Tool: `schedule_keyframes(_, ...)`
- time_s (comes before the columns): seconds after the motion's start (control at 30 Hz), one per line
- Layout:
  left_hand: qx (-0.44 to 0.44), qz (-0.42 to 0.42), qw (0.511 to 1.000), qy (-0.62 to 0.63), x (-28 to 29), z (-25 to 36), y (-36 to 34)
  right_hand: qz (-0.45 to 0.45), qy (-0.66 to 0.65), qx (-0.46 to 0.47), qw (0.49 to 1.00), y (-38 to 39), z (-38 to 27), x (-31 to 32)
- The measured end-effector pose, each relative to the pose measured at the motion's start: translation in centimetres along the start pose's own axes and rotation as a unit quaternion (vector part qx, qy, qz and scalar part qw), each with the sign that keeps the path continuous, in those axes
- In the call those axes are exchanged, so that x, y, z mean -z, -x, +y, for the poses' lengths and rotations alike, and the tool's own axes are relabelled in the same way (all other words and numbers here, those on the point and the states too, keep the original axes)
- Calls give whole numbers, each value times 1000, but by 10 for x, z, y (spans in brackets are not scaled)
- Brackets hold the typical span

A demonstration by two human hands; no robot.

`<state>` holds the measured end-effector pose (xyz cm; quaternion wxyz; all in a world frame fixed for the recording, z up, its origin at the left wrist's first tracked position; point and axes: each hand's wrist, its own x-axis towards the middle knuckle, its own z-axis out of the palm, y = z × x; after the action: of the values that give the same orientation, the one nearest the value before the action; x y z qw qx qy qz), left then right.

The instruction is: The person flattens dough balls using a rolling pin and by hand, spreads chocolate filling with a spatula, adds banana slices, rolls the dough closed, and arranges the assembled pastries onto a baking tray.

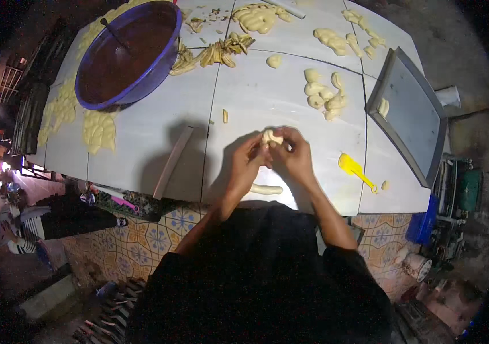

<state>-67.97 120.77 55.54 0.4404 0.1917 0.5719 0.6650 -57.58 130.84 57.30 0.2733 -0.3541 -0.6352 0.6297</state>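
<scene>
A small pale piece of dough (271, 136) is pinched between my left hand (248, 154) and my right hand (292, 153), fingers curled around it. Just below them a pale dough strip (266, 189) lies on the white tiled table (227, 160). A yellow plastic scraper (352, 166) is off to the right, with a small dough bit (385, 186) beside it. To the left lies a long flat strip (171, 163). Above my hands are a twisted dough cluster (331, 102) and a small dough lump (274, 61).
A large purple basin (152, 86) of brown contents sits back left, beside dough sheets (98, 129) and banana peels (210, 57). More dough (256, 17) lies at the back. A metal tray (410, 143) stands at the right. Another person (26, 235) is at the far left.
</scene>
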Motion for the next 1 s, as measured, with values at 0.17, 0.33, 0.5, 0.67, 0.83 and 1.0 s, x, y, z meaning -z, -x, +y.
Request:
schedule_keyframes(0.17,-63,32,955,-289,13,-24,1,40,128,-2,991,23,37,2)
schedule_keyframes(0.33,-139,115,785,-593,22,-20,7,61,435,170,882,32,35,16)
schedule_keyframes(0.5,-229,-181,739,-607,24,-7,10,-164,538,351,749,24,47,25)
schedule_keyframes(0.67,-216,-172,616,-738,19,-8,13,-144,589,303,735,23,50,32)
schedule_keyframes(0.83,-252,52,754,-604,67,-23,18,-105,571,306,754,22,61,45)
schedule_keyframes(1.0,-36,356,551,-754,159,-25,50,-77,457,283,840,30,55,53)
